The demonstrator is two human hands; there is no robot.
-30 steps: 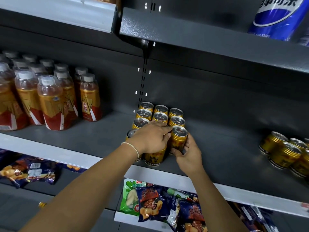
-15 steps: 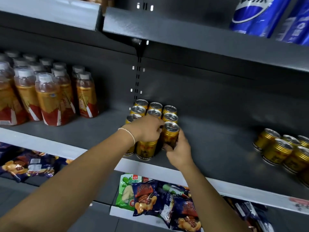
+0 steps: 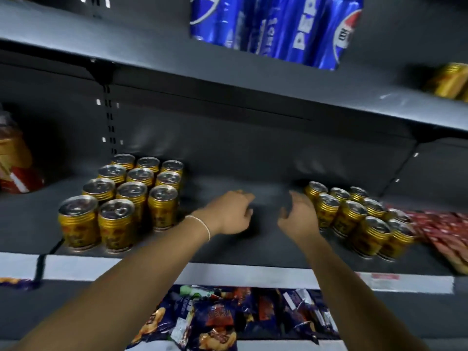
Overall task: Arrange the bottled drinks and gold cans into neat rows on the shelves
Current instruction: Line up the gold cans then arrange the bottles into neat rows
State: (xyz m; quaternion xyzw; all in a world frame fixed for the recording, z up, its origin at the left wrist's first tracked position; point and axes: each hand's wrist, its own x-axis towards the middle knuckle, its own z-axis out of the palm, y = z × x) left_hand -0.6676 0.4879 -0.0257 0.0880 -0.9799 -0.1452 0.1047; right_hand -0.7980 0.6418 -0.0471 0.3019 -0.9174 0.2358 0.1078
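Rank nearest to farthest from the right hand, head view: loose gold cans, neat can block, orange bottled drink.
1. Loose gold cans: just right of the right hand.
2. Neat can block: left, across the shelf gap.
3. Orange bottled drink: far left edge.

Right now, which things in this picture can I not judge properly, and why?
Head view only:
- bottled drinks: cut off by the left edge, blurred; count unknown.
- right group of gold cans: motion blur, front cans hide rear ones; rows unclear.
- gold cans on the upper shelf: cut by the right edge, blurred.
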